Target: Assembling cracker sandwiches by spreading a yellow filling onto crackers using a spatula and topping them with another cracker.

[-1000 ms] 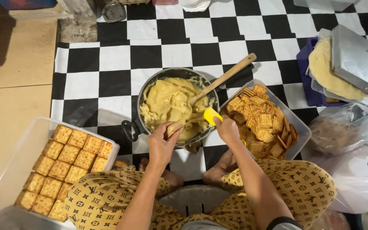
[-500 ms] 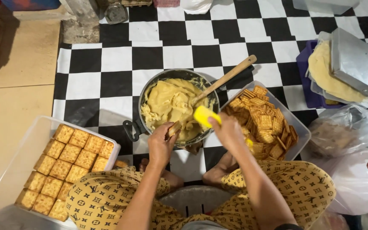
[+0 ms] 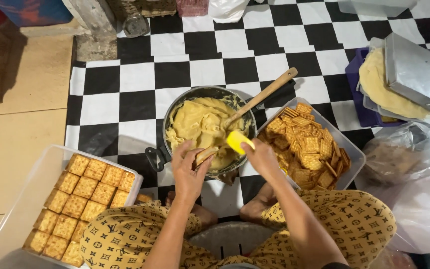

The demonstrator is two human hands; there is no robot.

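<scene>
Over the near rim of the pot (image 3: 172, 112), my left hand (image 3: 189, 169) held a cracker (image 3: 206, 155) pinched between its fingers, and my right hand (image 3: 260, 157) gripped a yellow spatula (image 3: 240, 141). A second before, the spatula had been raised beside the pot; by then it had dropped to the cracker's edge, so the yellow filling (image 3: 197, 122) was going on. The wooden spoon (image 3: 260, 99) leaned in the pot. Loose crackers (image 3: 307, 144) lay right of the pot, filled ones (image 3: 83, 192) left.
</scene>
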